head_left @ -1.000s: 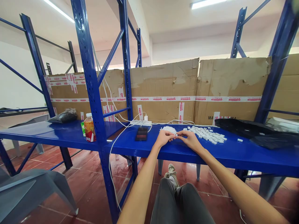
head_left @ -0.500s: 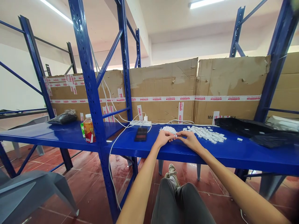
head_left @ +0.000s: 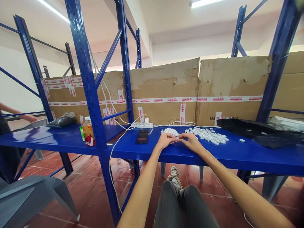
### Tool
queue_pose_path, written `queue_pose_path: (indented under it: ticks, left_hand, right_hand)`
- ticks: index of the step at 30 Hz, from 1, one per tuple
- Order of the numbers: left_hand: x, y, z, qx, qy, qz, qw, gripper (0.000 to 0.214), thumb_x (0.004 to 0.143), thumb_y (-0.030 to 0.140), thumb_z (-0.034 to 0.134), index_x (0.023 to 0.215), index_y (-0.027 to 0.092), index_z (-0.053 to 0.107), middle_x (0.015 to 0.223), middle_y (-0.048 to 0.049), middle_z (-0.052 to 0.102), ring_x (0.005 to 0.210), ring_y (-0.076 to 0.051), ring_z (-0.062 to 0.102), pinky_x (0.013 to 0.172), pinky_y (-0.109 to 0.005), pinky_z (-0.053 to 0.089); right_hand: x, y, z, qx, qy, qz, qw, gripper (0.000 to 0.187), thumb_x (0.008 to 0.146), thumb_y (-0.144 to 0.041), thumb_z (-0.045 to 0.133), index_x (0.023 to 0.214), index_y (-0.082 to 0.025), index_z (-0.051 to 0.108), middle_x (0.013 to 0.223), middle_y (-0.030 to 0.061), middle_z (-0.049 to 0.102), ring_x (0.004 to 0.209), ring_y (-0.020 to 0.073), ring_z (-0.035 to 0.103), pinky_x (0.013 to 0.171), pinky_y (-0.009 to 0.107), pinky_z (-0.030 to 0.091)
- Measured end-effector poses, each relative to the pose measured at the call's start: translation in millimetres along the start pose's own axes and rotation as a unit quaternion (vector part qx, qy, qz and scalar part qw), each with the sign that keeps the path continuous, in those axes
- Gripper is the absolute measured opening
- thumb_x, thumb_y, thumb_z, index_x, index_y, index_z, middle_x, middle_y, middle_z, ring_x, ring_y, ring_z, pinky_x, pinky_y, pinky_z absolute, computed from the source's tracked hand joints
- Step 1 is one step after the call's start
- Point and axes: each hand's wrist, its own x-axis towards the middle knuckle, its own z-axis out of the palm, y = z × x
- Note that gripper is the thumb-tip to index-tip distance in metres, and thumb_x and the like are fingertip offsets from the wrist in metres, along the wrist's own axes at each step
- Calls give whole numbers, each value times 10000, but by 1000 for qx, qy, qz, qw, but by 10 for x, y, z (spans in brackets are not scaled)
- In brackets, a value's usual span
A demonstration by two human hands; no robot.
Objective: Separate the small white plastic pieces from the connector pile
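Observation:
Both hands meet over the near part of the blue tabletop (head_left: 147,153), fingertips almost touching. My left hand (head_left: 166,139) is closed in a pinch, and my right hand (head_left: 188,141) pinches from the other side. Whatever lies between the fingertips is too small to make out; a speck of white shows there. Just behind my left hand is a heap of small white pieces (head_left: 170,130). Beyond my right hand spreads a looser pile of larger white block-like pieces (head_left: 211,136).
Left of the hands lies a dark compartmented tray (head_left: 142,137), before a white power strip (head_left: 142,125). A bottle (head_left: 88,131) stands by the blue upright (head_left: 86,79). At right are black plastic bags (head_left: 237,128) and a stray white piece (head_left: 242,140). A person's arm (head_left: 19,112) shows far left.
The view has shifted slightly. Another person's arm and dark clothing have come into view at the far left. My hands keep nearly the same pinched pose.

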Motion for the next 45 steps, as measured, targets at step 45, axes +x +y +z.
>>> queue_pose_path:
  ticks: [45]
  left_hand:
    - [-29,81,21,27,8,-11,1000,286,638,397,770,603,122,700,593,-48,666,493,-82,449,524,-228,376]
  right_hand:
    - [-8,-44,-18,-2,8,5,1000,148,812,-327,652,817,-189,707,820,67,752,763,221,693,731,340,550]
